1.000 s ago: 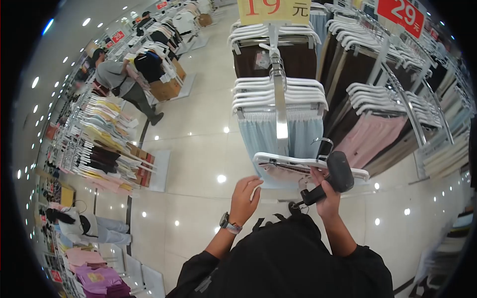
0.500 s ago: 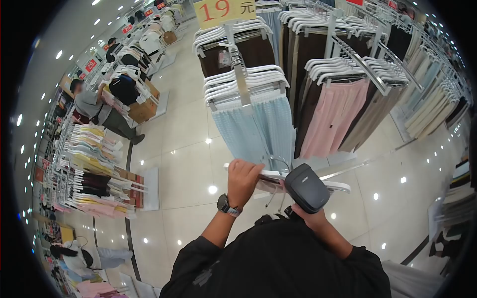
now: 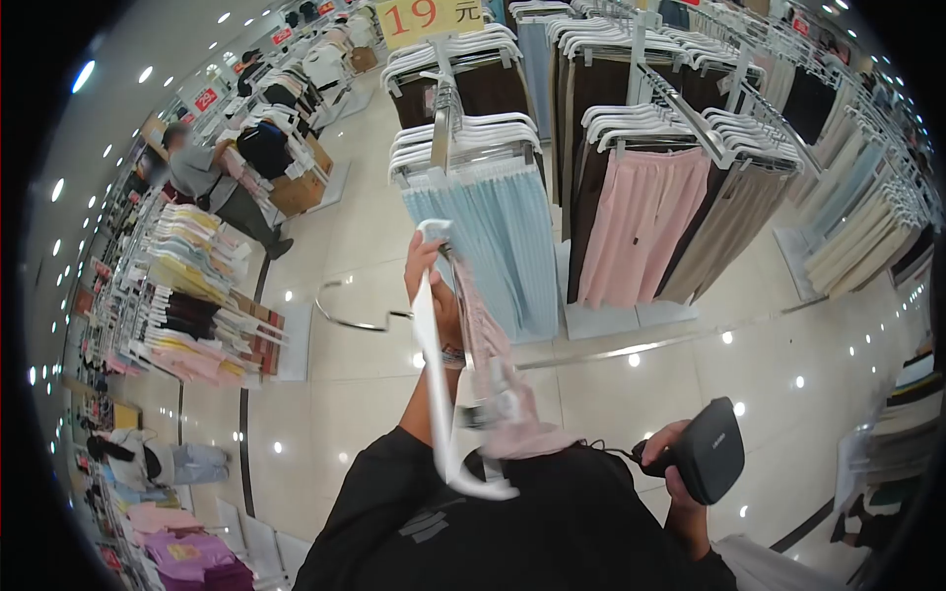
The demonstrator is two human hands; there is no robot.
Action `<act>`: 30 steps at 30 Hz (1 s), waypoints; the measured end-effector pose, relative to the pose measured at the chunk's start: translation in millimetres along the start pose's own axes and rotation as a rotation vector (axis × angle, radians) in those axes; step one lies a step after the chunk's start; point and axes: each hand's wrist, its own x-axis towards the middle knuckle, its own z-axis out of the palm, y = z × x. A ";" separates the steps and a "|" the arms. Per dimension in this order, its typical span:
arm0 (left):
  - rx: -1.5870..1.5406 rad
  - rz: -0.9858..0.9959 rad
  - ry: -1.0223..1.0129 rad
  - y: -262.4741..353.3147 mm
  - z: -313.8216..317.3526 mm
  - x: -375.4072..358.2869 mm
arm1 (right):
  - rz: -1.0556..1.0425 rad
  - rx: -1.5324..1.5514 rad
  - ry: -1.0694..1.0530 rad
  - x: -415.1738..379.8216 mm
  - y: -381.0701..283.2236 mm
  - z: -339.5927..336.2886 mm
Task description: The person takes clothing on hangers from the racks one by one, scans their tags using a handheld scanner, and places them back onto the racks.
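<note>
the left hand has swung the white hanger up on end, fingers closed around its top, so the pink garment now dangles against the person's chest. the right hand has dropped low beside the torso, fingers wrapped around the barcode scanner, well apart from the garment; scanning looks paused or finished.

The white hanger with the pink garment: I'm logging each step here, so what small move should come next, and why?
Probably carry the white hanger forward to the rack of light blue garments and hook it on. The left hand holds it upright with its metal hook pointing away from the rail, the pink garment hanging loose, and the right hand holds the scanner low, aside.
</note>
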 end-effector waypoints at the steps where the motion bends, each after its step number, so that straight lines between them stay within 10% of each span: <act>1: 0.015 0.000 0.004 7.8 10.8 -11.3 | 0.048 -0.088 0.001 -10.8 8.5 -14.3; 4: -0.504 -0.625 0.198 22.9 32.8 -41.8 | 0.156 -0.135 -0.035 -48.7 37.2 -50.7; 8: -0.749 -0.875 0.115 52.9 47.0 -74.4 | 0.402 -0.430 -0.036 -69.7 46.5 -63.6; 30: -0.748 -0.829 0.072 62.9 7.3 -94.9 | 0.795 -0.249 -0.254 -25.0 -1.4 30.1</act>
